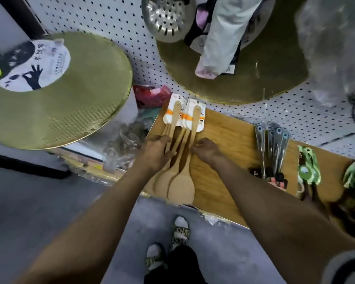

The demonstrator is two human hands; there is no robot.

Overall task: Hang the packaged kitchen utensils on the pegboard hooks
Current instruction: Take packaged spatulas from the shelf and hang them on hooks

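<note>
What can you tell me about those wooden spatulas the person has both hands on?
The wooden spatulas are several pale, bamboo-looking rice paddles with long slim handles and broad rounded blades. Each handle top carries a white card with an orange band. They hang overlapping in two bunches against a wooden board on the pegboard, blades toward the floor. The left hand holds the handles of the left bunch; the right hand touches the right bunch's handles with curled fingers.
</note>
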